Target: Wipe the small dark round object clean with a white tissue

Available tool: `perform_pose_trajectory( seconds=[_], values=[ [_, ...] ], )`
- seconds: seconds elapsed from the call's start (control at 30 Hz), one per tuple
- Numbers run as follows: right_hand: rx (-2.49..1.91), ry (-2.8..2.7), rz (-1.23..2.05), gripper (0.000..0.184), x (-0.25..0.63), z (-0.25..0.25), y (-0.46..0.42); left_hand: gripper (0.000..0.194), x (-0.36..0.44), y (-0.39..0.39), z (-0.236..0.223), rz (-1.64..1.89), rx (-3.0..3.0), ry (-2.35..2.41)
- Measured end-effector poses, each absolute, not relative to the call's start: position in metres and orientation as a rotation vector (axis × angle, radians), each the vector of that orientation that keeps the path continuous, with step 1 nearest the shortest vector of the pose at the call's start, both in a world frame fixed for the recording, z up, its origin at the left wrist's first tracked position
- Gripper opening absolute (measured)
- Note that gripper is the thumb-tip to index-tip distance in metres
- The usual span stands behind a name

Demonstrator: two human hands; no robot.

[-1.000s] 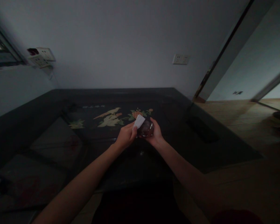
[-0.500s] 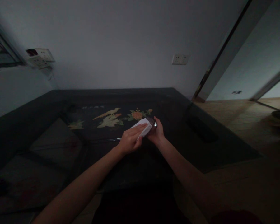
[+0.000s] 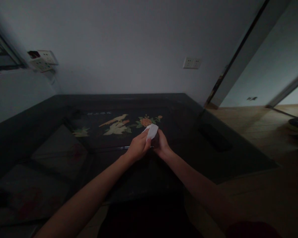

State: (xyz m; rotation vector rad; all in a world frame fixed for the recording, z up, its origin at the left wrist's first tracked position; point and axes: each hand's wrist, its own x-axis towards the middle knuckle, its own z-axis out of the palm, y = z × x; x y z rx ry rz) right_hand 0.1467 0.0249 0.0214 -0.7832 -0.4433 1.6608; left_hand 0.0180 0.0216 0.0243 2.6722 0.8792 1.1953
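My left hand [image 3: 138, 147] is closed on a white folded tissue [image 3: 152, 131] and presses it against a small dark rounded object that my right hand [image 3: 161, 144] grips. The object is almost wholly hidden behind the tissue and my fingers, so I cannot name it. Both hands meet above a dark glass-topped table [image 3: 213, 155], just in front of its painted bird and flower panel [image 3: 119, 125].
The dark table fills the middle and left of the view. White wall sockets [image 3: 192, 62] sit on the back wall, and another socket cluster [image 3: 41, 59] is at the left. A wooden floor [image 3: 268, 122] and a doorway lie to the right.
The tissue went from lying flat over the object to standing bunched up at my left fingertips. The glossy round object, visible earlier, is now covered by my hands.
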Motion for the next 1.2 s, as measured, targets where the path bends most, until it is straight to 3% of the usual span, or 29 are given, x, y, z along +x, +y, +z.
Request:
perform_pose_trajectory(
  seconds=[0.47, 0.93, 1.2],
  values=[
    [-0.721, -0.31, 1.756, 0.036, 0.161, 0.041, 0.024, 0.053, 0.011, 0.025, 0.026, 1.267, 2.514, 1.044],
    [-0.847, -0.092, 1.653, 0.036, 0.169, 0.057, 0.023, 0.029, 0.011, 0.017, 0.03, 1.395, 2.8, 0.652],
    [-0.804, -0.215, 1.664, 0.04, 0.161, 0.049, 0.024, 0.033, 0.016, 0.016, 0.029, 1.306, 2.756, 0.554]
  ],
)
